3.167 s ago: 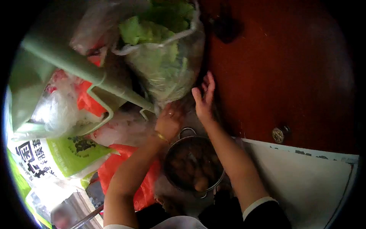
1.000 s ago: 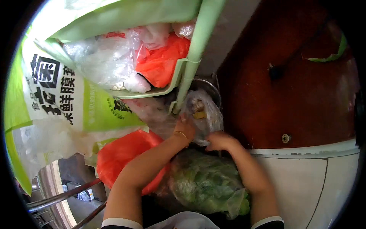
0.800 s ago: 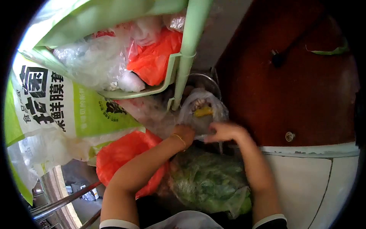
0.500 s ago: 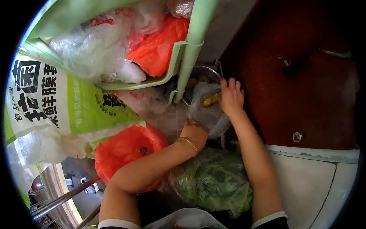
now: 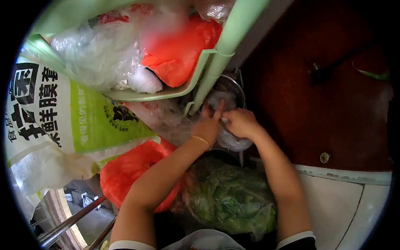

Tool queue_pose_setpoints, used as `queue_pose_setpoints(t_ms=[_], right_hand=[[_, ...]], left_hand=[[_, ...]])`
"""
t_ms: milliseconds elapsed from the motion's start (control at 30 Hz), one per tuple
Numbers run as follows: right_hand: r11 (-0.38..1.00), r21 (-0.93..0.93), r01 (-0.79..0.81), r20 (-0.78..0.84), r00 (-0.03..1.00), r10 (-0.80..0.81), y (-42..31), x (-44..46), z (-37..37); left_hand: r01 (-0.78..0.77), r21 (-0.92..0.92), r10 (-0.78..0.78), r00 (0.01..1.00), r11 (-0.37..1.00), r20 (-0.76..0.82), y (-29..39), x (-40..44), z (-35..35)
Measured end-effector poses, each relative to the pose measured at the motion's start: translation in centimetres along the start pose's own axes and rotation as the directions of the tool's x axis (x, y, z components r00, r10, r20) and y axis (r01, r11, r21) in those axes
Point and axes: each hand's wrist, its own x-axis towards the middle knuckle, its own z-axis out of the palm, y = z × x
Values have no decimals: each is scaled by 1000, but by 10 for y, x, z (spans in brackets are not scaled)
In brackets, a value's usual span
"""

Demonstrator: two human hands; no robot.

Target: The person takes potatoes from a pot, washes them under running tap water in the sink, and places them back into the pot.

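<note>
Both my hands meet at the top of a clear plastic bag (image 5: 233,139), over a metal bowl (image 5: 238,85). My left hand (image 5: 207,127), with a gold bangle at its wrist, has two fingers stretched up while the rest curl at the gathered plastic. Curled fingers of my right hand (image 5: 242,123) pinch the plastic beside it. The yellow contents of the bag are hidden now. Below my hands lies a large clear bag of green leafy vegetables (image 5: 231,204). An open red plastic bag (image 5: 129,171) sits by my left forearm.
A pale green rack (image 5: 208,89) at the upper left holds several plastic bags, one of them red (image 5: 183,54). A printed white and green package (image 5: 89,121) hangs at the left. On the right is a dark red-brown panel (image 5: 300,112) with a black plug (image 5: 318,73).
My right hand has come down and left from the bag's far edge to meet my left hand. My left hand has risen slightly, and the bag's opening is now gathered closed.
</note>
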Motion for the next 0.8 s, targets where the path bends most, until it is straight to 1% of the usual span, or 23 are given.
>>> queue_pose_setpoints(t_ms=[33, 67, 100, 133, 167, 200, 233, 267, 300, 333, 367, 400, 433, 467, 500, 533, 567, 600, 667, 700, 733, 767, 800], right_hand=[[990, 22, 136, 6, 991, -136, -9, -6, -11], [990, 15, 140, 10, 990, -140, -6, -8, -20], [949, 276, 154, 34, 985, -170, 3, -11, -31], [842, 519, 145, 50, 979, -199, 7, -12, -42], [752, 659, 4, 47, 998, -46, 0, -15, -60], [618, 777, -121, 68, 992, 108, -5, -15, -75], [624, 768, -144, 8, 977, 215, -6, -6, -79], [624, 768, -142, 2, 976, 220, 3, 9, -73], [792, 592, -150, -108, 959, 262, 19, 31, -55], [908, 381, -176, -222, 935, 275, 30, 49, -38], [907, 384, -176, -225, 934, 277, 32, 58, -27], [920, 325, -219, -154, 947, 280, 33, 66, -16], [931, 262, -254, -87, 954, 285, 35, 76, -8], [931, 264, -254, -92, 954, 286, 38, 81, 2], [961, 246, -130, -103, 982, 159, 41, 83, 14], [978, 208, -24, -118, 992, 50, 55, 97, 36], [982, 170, 82, -132, 989, -60, 69, 111, 57], [982, 173, 82, -132, 989, -59, 69, 119, 67], [968, 213, -132, -240, 953, 183, 57, 133, 88], [964, 226, -143, -238, 951, 197, 57, 146, 103], [953, 280, -112, -314, 928, 201, 60, 163, 120], [946, 310, -96, -349, 914, 207, 52, 168, 126], [938, 338, -77, -384, 898, 213, 45, 173, 131]], left_hand=[[3, -5, -3, 1000, 1000, -3, -3, 4, -1], [-44, -6, 44, 999, 999, 14, -8, 7, -3], [-89, -7, 89, 996, 996, 30, -12, 8, -4], [-87, -12, 87, 996, 996, 28, -12, 3, -10], [-186, -35, 186, 983, 982, 3, -7, -8, -21], [-287, -54, 286, 958, 956, -26, -3, -20, -32], [-332, -8, 332, 943, 943, 21, 0, -33, -37], [-379, 38, 376, 924, 925, 68, 1, -48, -41], [-433, 53, 426, 898, 900, 112, 2, -62, -44], [-485, 67, 471, 868, 872, 156, 2, -75, -46], [-513, 53, 496, 848, 857, 189, 1, -87, -48], [-539, 36, 519, 825, 841, 222, 0, -98, -49], [-542, 40, 521, 824, 840, 221, -1, -106, -49], [-564, -1, 549, 803, 826, 232, -2, -114, -50], [-585, -45, 576, 780, 810, 243, -3, -119, -52], [-585, -43, 576, 781, 810, 243, -4, -120, -56], [-598, -65, 590, 759, 799, 276, -4, -120, -62], [-611, -89, 605, 734, 786, 309, -5, -121, -66], [-610, -78, 601, 738, 789, 308, -7, -125, -68], [-605, -154, 619, 720, 781, 315, -10, -125, -67], [-596, -230, 638, 700, 770, 322, -13, -124, -67], [-598, -232, 640, 692, 767, 334, -14, -124, -65], [-623, -213, 656, 687, 753, 311, -15, -125, -63]])
